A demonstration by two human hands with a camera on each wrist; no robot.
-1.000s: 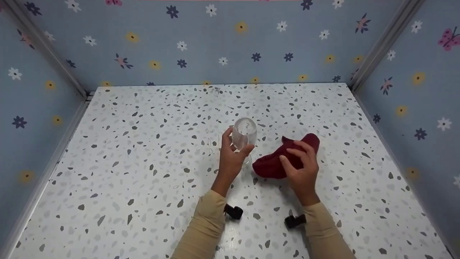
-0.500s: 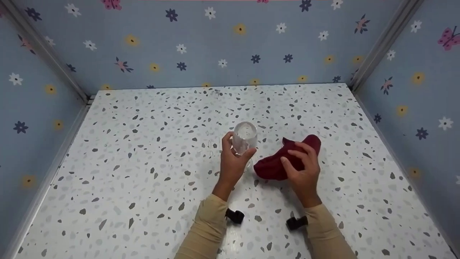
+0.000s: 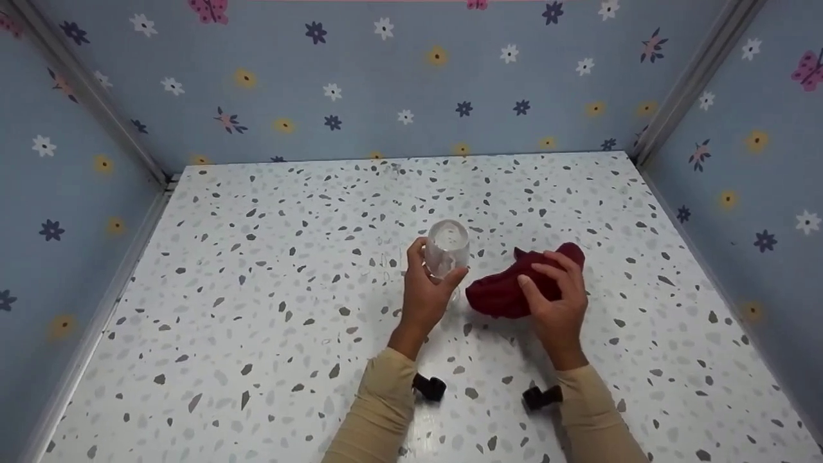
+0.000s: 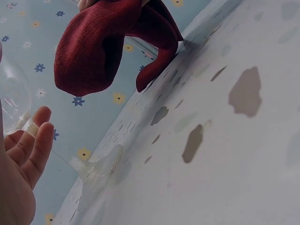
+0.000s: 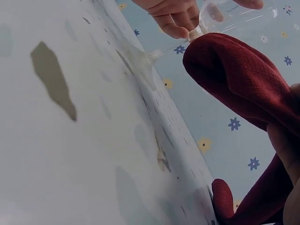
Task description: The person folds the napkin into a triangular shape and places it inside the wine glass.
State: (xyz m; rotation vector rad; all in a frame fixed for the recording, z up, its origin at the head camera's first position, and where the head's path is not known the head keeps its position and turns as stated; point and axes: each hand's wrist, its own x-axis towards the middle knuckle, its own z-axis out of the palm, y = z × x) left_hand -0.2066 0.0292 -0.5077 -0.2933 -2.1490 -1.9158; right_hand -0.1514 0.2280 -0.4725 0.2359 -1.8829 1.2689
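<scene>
A clear stemmed wine glass (image 3: 448, 247) is held upright by my left hand (image 3: 424, 292), with the thumb and fingers around the lower part of its bowl. Its round foot (image 4: 101, 173) is at the tabletop in the left wrist view; whether it touches or hovers just above, I cannot tell. Just to the right, my right hand (image 3: 558, 305) grips a bunched dark red cloth (image 3: 505, 294) between thumb and fingers. One end of the cloth points toward the glass, and another part hangs down to the table (image 5: 222, 199). A small gap separates cloth and glass in the head view.
The white speckled table (image 3: 257, 289) spreads around both hands. Blue flowered panels (image 3: 360, 77) stand along its back and both sides. A black wrist camera (image 3: 429, 388) sits on the left wrist, and another black camera (image 3: 539, 397) on the right.
The whole head view has shifted slightly, moving the scene a little right and down. Both hands, the glass and the cloth keep nearly the same places relative to one another.
</scene>
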